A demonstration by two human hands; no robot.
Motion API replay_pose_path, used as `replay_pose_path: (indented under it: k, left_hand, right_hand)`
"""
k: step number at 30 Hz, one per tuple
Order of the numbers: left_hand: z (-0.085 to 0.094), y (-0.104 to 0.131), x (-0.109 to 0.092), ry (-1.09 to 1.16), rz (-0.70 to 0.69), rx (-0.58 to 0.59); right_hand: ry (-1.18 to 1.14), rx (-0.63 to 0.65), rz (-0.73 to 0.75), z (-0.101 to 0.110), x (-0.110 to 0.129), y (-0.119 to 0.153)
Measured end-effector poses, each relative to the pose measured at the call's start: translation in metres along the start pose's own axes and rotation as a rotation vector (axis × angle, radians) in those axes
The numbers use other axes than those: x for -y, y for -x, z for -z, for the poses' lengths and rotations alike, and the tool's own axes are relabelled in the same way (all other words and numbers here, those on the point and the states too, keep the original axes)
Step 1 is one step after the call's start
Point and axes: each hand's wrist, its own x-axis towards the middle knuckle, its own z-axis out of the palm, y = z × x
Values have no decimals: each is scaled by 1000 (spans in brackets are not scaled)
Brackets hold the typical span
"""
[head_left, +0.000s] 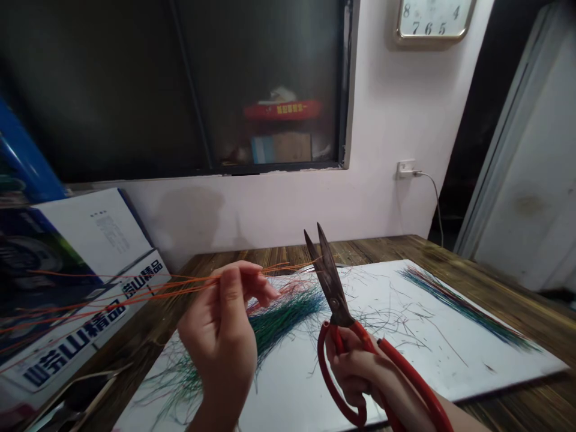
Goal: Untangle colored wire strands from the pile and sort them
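Observation:
Thin orange strands [180, 285] are pinched between the thumb and fingers of my left hand [231, 312]; they stretch out to the left and their short ends point right. My right hand [360, 366] is wrapped round the red handles of a pair of scissors [333, 288], whose dark blades point up, slightly apart, at the ends of the orange strands. Below and behind my left hand, a bundle of green and blue strands [283, 321] lies on a white board [288, 390]. My left hand and wrist hide part of that bundle.
A second bundle of dark green and reddish strands [468, 309] lies on the board's right side. Loose clippings [391, 321] are scattered mid-board. Printed boxes [99, 324] stand at the left of the wooden table [382, 246]. Behind are a window, wall clock [432, 21] and plugged socket [405, 170].

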Motion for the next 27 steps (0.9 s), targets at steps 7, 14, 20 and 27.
replay_pose_path:
  k: [7, 14, 20, 27]
  left_hand:
    - [5, -8, 7, -292, -32, 107]
    - [18, -27, 12, -386, 55, 317]
    - [19, -30, 17, -429, 167, 443]
    - [13, -23, 22, -508, 130, 518]
  right_hand:
    - [-501, 64, -193, -10, -12, -11]
    - [-630, 118, -366, -23, -35, -15]
    - [-586, 76, -468, -30, -40, -17]
    - [-605, 195, -432, -31, -52, -17]
